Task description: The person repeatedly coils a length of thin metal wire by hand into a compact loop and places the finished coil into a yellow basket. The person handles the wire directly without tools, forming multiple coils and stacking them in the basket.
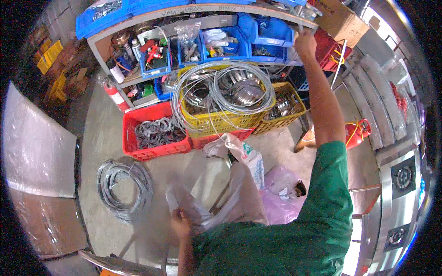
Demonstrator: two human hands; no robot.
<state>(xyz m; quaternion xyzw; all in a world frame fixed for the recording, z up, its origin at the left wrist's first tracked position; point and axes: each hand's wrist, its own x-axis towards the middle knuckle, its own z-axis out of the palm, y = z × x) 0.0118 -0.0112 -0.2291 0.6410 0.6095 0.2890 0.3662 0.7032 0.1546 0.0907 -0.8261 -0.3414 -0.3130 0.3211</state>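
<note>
My right arm, in a green sleeve, stretches up to the right end of the shelf rack (193, 11). My right hand (305, 45) is closed at the rack's upper edge, beside small metal parts (300, 10); anything between its fingers is too small to make out. Low down, my left hand (181, 223) is beside my knee in light trousers, its fingers curled and slightly blurred, with nothing visible in them. A coil of grey tubing (105, 193) lies on the floor left of my legs. More clear tubing coils (216, 99) rest on a yellow crate (216, 123) ahead.
Blue bins (267, 30) of small parts fill the rack. A red crate (177, 148) holds grey rings, near a fire extinguisher (113, 94). A pink plastic bag (281, 202) and a red gas cylinder (361, 132) are to the right, with steel burner stoves (391, 207) beyond.
</note>
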